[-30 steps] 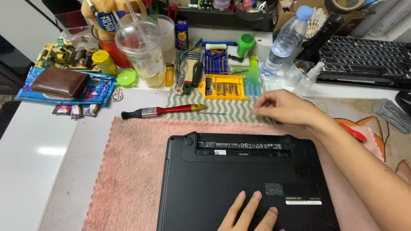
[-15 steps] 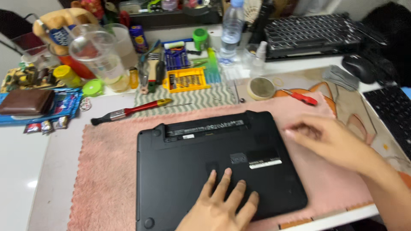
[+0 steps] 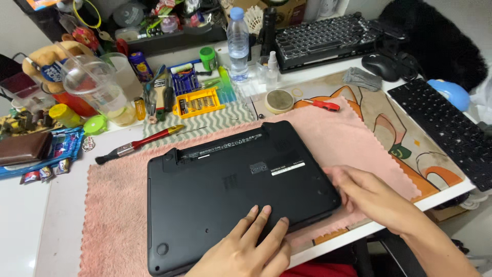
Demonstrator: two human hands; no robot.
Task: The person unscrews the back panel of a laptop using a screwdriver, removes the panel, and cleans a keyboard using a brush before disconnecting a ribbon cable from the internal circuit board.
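Note:
A black laptop [image 3: 230,184] lies upside down on a pink towel [image 3: 113,205]. My left hand [image 3: 246,246] rests flat on the laptop's near edge, fingers spread on the bottom cover. My right hand [image 3: 369,195] touches the laptop's right near corner, fingers against its side, on the towel. Neither hand holds anything.
A red-handled brush [image 3: 138,143] lies beyond the towel. A yellow screwdriver bit case [image 3: 197,102], plastic cup [image 3: 102,87], water bottle [image 3: 237,41], round tin [image 3: 279,100], red tool [image 3: 320,105], brown wallet [image 3: 23,149] and two keyboards [image 3: 328,33] [image 3: 446,128] crowd the desk.
My right hand came back from the far side of the laptop to its right near corner. The laptop now lies turned at an angle. The view swung right.

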